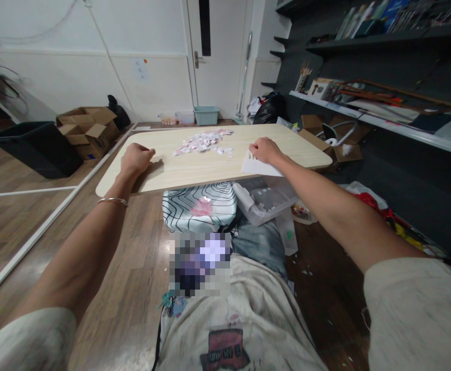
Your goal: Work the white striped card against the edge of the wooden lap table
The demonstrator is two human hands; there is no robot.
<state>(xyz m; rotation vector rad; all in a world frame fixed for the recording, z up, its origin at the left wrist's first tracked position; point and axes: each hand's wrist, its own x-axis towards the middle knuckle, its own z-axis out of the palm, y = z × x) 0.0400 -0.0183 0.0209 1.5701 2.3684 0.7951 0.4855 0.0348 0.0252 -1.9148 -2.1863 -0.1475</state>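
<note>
My left hand rests on the near left part of a low light-wood table, fingers curled into a loose fist with nothing visible in them. My right hand lies on the near right part of the table, fingers pinched on a white sheet of paper that sticks out over the table's front edge. Between and beyond the hands lies a scatter of several small pink and white paper scraps.
Under the table sit a black-and-white patterned cushion and a clear plastic box. Cardboard boxes and a black bin stand at the left. Dark shelves with brushes and boards line the right wall. A white door is behind.
</note>
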